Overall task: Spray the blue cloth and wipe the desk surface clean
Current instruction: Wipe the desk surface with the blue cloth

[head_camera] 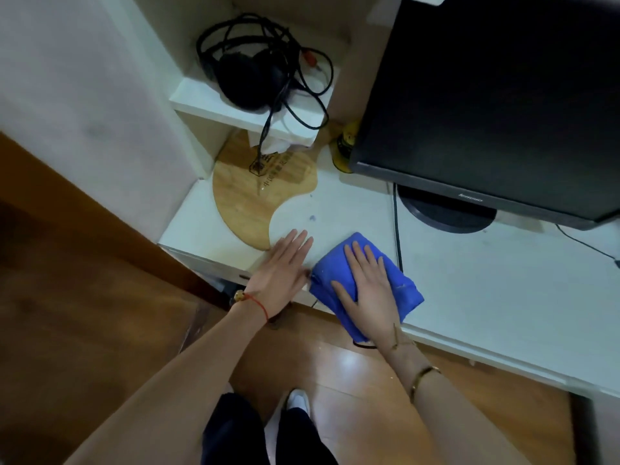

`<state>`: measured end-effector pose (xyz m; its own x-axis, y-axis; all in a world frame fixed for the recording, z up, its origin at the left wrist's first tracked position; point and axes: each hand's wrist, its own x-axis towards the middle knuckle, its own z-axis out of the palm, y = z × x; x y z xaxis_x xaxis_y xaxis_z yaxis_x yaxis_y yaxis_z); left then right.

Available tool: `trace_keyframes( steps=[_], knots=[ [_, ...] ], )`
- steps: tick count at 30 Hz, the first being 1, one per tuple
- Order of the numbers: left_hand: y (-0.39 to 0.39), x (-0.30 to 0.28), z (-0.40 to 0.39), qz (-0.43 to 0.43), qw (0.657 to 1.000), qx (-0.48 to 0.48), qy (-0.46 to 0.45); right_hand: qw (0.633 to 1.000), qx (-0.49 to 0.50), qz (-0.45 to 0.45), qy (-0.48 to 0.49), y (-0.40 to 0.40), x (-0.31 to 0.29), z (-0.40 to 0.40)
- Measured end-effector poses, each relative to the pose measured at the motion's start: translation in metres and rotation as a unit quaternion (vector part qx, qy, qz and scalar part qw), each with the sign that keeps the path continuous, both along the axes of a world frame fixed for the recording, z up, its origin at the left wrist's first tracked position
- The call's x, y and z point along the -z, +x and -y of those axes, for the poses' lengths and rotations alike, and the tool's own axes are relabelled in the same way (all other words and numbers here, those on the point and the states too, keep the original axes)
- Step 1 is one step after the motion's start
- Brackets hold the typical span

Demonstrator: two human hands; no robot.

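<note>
A folded blue cloth (399,293) lies on the white desk (486,280) near its front edge, partly hanging over. My right hand (367,290) presses flat on top of the cloth, fingers spread. My left hand (285,266) rests flat and open on the bare desk just left of the cloth, its fingertips beside the wooden board. No spray bottle is in view.
A curved wooden board (255,196) lies at the desk's left back. A black monitor (496,105) on a round stand (446,213) fills the right back, with cables (397,226) running down. Headphones (255,72) sit on a shelf. A yellow object (345,149) stands beside the monitor.
</note>
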<state>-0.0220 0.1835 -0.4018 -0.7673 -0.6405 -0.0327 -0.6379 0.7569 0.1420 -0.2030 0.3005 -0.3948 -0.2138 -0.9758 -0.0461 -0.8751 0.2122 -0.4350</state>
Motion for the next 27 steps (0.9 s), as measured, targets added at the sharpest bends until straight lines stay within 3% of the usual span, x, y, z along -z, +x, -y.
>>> trace_keyframes(
  steps=[7, 14, 22, 27],
  knots=[
    [0.002, 0.013, -0.002, -0.059, 0.997, -0.017, 0.036, 0.999, 0.03, 0.015, -0.018, -0.045, 0.0, -0.009],
    [0.002, 0.016, 0.001, -0.089, 0.991, -0.029, 0.092, 0.996, 0.081, 0.026, -0.042, -0.046, 0.002, 0.048],
    [0.0, 0.01, 0.0, -0.074, 0.99, -0.041, 0.114, 0.99, 0.048, 0.124, -0.052, -0.021, -0.006, 0.046],
    [-0.004, -0.004, -0.002, -0.022, 0.996, -0.039, 0.077, 0.987, 0.037, 0.156, -0.03, -0.004, -0.018, 0.018]
  ],
)
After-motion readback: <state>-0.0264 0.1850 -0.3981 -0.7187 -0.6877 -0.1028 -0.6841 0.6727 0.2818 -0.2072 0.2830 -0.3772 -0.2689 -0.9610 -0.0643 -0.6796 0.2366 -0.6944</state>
